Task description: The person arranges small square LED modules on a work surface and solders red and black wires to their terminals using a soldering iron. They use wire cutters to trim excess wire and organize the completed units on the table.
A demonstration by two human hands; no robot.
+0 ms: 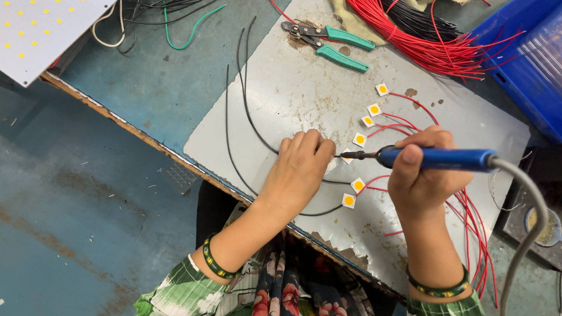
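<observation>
Right hand (426, 180) clenched on light, stiff soldering iron (424, 158) by its blue handle, hot tip at 9 o'clock; left hand (300, 169) pinning tiny fragile LED chip (347, 157).

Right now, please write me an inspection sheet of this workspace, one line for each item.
Surface: worn grey metal plate lying on a blue-green bench.
Job's things: row of small white squares with yellow centres; blue soldering iron, tip beside the left fingers.
Clutter: green-handled wire cutters at the plate's top edge.
Hands: left hand presses down on the plate; right hand grips the iron.
Cables: red wire bundle; loose black wires; grey cord from the iron.
Surroundings: white light panel, blue crate.
</observation>
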